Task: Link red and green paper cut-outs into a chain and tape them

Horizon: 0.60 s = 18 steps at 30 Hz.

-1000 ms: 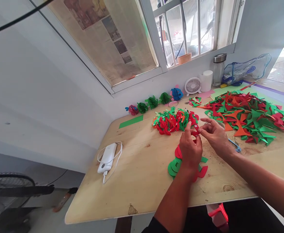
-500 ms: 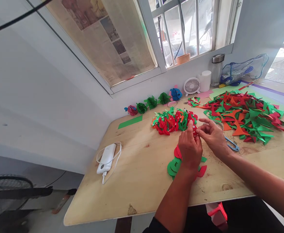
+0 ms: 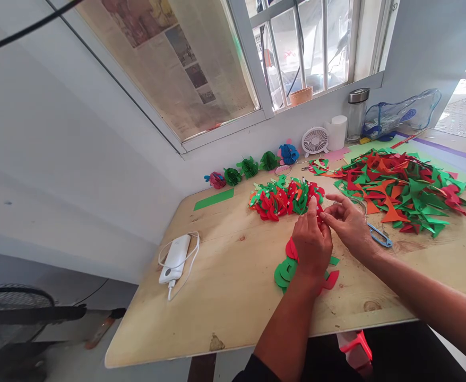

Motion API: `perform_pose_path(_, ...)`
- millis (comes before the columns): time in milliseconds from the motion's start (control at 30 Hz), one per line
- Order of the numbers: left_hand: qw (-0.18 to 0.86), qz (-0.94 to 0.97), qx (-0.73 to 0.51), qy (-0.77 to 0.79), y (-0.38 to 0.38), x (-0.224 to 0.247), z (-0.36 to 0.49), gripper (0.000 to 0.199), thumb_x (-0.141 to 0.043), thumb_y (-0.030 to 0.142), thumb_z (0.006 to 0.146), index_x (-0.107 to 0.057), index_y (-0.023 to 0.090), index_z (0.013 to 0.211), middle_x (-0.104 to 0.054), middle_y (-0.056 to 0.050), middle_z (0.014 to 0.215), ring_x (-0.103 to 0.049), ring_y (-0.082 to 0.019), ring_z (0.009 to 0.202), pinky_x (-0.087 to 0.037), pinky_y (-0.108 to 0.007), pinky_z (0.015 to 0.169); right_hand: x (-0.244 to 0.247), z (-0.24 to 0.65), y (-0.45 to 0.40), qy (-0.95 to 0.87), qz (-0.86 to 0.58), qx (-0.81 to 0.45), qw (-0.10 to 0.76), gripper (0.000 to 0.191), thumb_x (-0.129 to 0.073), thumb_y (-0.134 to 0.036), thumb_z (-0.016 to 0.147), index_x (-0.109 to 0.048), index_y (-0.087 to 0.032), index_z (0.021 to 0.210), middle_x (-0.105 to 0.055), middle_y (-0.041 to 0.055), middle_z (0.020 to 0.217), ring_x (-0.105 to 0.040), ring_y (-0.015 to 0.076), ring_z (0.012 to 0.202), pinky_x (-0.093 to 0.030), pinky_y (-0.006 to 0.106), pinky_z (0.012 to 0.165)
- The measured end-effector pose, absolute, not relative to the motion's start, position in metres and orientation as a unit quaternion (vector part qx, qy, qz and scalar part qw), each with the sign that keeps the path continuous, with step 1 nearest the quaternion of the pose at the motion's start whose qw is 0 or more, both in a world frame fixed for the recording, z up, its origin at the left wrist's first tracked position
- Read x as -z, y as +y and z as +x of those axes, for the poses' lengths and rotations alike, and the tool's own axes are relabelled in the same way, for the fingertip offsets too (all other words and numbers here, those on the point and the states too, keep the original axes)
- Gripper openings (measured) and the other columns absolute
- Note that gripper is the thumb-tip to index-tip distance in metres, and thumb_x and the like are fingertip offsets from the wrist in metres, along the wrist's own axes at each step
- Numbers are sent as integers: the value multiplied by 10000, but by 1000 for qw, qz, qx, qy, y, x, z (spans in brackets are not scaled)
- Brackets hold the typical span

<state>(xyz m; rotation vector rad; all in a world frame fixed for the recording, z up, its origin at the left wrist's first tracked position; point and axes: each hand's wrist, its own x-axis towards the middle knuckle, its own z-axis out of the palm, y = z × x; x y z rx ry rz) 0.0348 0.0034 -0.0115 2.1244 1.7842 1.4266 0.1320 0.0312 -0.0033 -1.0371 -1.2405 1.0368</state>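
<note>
Between my two hands is a small red paper piece (image 3: 319, 210), mostly covered by fingers. My left hand (image 3: 311, 241) is closed on it with the index finger stretched along it. My right hand (image 3: 346, 220) pinches its right edge between thumb and index finger. Just beyond my fingertips lies a heap of folded red and green paper shapes (image 3: 283, 199) with small pale squares on them. Under my left wrist are flat green paper cut-outs (image 3: 285, 273) and red ones (image 3: 330, 280), partly hidden by the arm.
Red, green and orange paper scraps (image 3: 404, 191) are piled at the right, near blue-handled scissors (image 3: 380, 235). Finished paper figures (image 3: 249, 167) line the wall beside a small fan (image 3: 315, 141) and a glass bottle (image 3: 356, 114). A white power bank (image 3: 175, 259) with its cable lies left.
Almost nothing differs. Both hands keep their place on the red paper piece, with only a very slight shift of the right fingers.
</note>
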Motion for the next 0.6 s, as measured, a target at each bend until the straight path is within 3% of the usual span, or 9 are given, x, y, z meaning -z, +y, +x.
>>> perform_pose_path(200,69,666,-483,564,2,10,34,587,-490,122,818,-357,234,1378,-649,-86,1100,-614,-214,955,-481,-340,834,6,133,32,-527,-434,-453,573,497,-713,-415,680,-522,-217,1095,-588,-32,664,-565,136,591,-476,291,591)
perform_pose_path(467,341,544,-574,509,1,-1,33,534,-544,229,830,-388,244,1341,-686,-59,979,-642,-136,752,-517,-248,660,2,134,32,-510,-422,-479,577,512,-723,-441,661,-531,-223,1083,-590,-21,690,-557,139,590,-478,288,551)
perform_pose_path(600,404,488,-596,493,2,-3,31,546,-572,229,810,-398,226,1328,-697,-62,957,-652,-132,752,-513,-240,672,-3,133,30,-492,-411,-499,583,492,-731,-440,651,-539,-225,1050,-576,-34,667,-540,126,567,-455,265,510)
